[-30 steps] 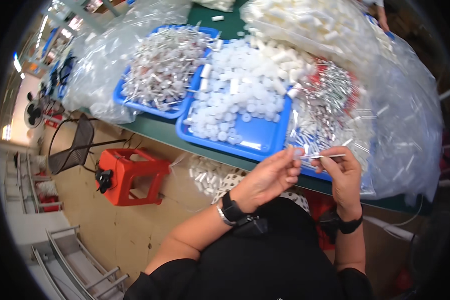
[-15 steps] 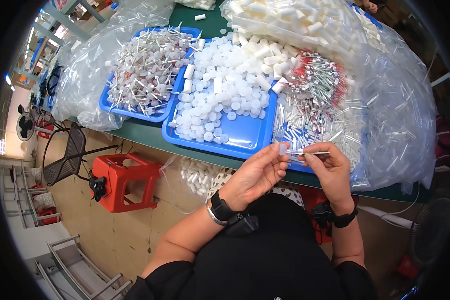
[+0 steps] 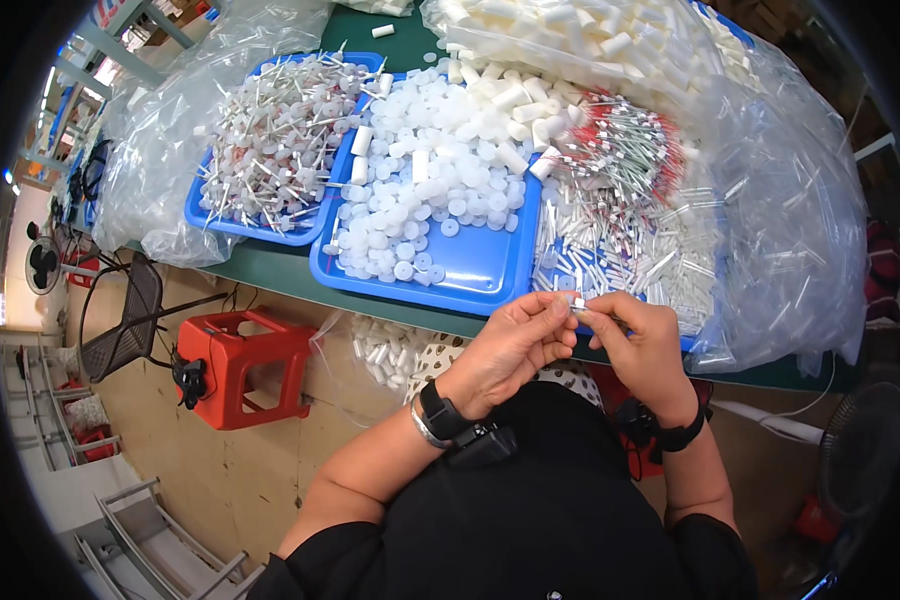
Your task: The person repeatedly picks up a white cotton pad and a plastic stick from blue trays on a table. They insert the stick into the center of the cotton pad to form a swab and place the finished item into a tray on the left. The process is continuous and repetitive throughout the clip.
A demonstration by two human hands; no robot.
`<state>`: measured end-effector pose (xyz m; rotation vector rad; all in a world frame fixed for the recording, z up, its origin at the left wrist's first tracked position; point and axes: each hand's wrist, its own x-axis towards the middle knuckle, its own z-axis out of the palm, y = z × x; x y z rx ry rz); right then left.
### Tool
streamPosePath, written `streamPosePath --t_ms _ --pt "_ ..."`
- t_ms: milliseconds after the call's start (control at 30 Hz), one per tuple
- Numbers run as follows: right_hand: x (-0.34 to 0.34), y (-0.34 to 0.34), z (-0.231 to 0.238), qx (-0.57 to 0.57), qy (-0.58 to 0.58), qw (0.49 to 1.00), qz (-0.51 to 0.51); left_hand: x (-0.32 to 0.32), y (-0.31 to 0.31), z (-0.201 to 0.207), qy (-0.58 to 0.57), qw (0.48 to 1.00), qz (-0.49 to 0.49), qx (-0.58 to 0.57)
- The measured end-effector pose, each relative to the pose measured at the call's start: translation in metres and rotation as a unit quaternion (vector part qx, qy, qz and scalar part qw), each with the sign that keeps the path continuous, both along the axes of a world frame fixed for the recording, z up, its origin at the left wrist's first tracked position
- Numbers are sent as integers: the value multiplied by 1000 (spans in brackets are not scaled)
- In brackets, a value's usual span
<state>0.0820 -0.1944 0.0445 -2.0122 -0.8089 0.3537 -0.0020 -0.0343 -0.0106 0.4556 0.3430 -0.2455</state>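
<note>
Both of my hands meet just off the table's front edge. My left hand [image 3: 510,350] pinches a small translucent plastic disc between thumb and forefinger, mostly covered by the fingertips. With thumb and forefinger, my right hand [image 3: 638,345] grips a small white piece [image 3: 578,303] against that disc; the rest of it is hidden by the fingers. Beyond my hands, a blue tray [image 3: 480,278] holds loose translucent discs [image 3: 400,215] and white foam-like cylinders [image 3: 510,97]. To its right, thin white tubes [image 3: 590,265] and a bundle of red-tipped thin parts [image 3: 625,150] lie in a heap.
A left-hand blue tray [image 3: 200,215] is piled with disc-and-stick pieces [image 3: 280,140]. Clear plastic bags [image 3: 780,220] flank the trays, and a large bag of white cylinders [image 3: 610,40] lies behind. A red stool [image 3: 240,370] stands on the floor at left, a fan [image 3: 865,450] at right.
My right hand has moved in toward the left, its fingertips closing up to the disc. The thin white rod that stuck out of its fingers no longer shows. The view has shifted slightly.
</note>
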Motion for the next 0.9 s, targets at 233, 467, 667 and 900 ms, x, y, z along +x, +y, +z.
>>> streamPosePath --t_ms 233,467,667,900 --pt "3 5 -8 12 -280 958 68 1 2 -4 8 1000 -10 -4" --pt "2 4 -20 54 -214 974 59 1 7 -3 7 999 -3 37" --pt "17 -3 -4 0 20 1000 6 -2 11 1 6 996 39 85" --pt "48 -24 -24 -221 -321 918 74 -9 14 2 34 994 78 75"
